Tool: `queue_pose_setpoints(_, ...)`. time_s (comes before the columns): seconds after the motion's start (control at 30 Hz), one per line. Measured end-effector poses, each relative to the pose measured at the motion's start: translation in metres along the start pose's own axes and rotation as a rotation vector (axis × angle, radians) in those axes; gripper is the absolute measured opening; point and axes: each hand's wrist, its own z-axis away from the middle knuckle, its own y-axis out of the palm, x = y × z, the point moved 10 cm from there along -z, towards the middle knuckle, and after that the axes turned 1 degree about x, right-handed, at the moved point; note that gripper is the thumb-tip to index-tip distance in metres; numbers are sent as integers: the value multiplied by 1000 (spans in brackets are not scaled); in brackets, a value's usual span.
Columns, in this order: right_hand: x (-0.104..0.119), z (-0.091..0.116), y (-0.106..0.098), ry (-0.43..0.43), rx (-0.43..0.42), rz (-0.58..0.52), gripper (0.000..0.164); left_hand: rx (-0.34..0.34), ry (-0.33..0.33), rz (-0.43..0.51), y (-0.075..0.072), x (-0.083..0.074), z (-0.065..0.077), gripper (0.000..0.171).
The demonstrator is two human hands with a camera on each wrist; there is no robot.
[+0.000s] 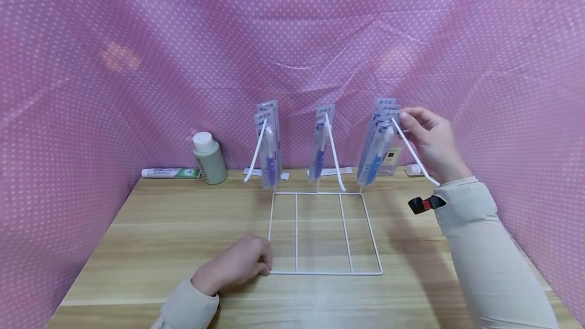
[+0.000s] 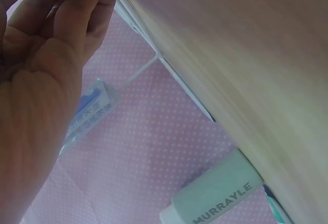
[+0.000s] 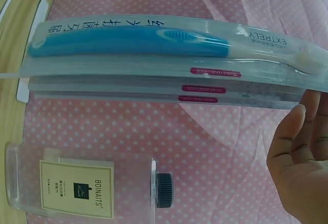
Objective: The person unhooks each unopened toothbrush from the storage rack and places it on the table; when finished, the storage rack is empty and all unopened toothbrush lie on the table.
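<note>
A white wire display rack (image 1: 325, 273) stands on the table with packaged toothbrushes hanging from its three hooks. My left hand (image 1: 244, 260) grips the front left corner of its base, fingers curled at the wire. At the right hook, my right hand (image 1: 434, 141) pinches the top edge of a packaged toothbrush with a blue handle (image 3: 128, 42). Several more packets hang close behind it. One purple toothbrush packet (image 1: 318, 154) hangs on the middle hook, and a small stack of purple toothbrush packets (image 1: 270, 161) on the left one. The right fingertips are partly hidden by the packets.
Behind the rack on the left are a green bottle with a white cap (image 1: 210, 159) and a toothpaste tube (image 1: 170, 172). A clear bottle with a cream label (image 3: 77, 188) stands behind the right hook. Pink dotted cloth (image 1: 292, 39) encloses the table's back and sides.
</note>
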Motion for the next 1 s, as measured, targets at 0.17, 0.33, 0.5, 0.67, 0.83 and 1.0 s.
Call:
queue_pose_setpoints(0.17, -1, 2, 1, 31, -2, 29, 14, 5, -10, 5, 1, 2, 0, 23)
queue_pose_setpoints(0.33, 0, 5, 3, 46, 0, 80, 14, 4, -19, 2, 1, 2, 1, 24)
queue_pose_setpoints(0.5, 5, 10, 4, 19, 0, 102, 10, 2, -29, 7, -1, 0, 2, 24)
queue_pose_setpoints(0.67, 14, 21, 6, -20, 16, 146, 8, 9, -41, 15, -1, 1, 2, 24)
queue_pose_setpoints(0.83, 24, 36, 8, -54, 24, 214, 8, 2, -39, 12, -1, 1, 2, 25)
queue_pose_setpoints(1.0, 30, 54, 9, -55, 53, 223, 11, -7, -26, -1, -2, -1, 2, 24)
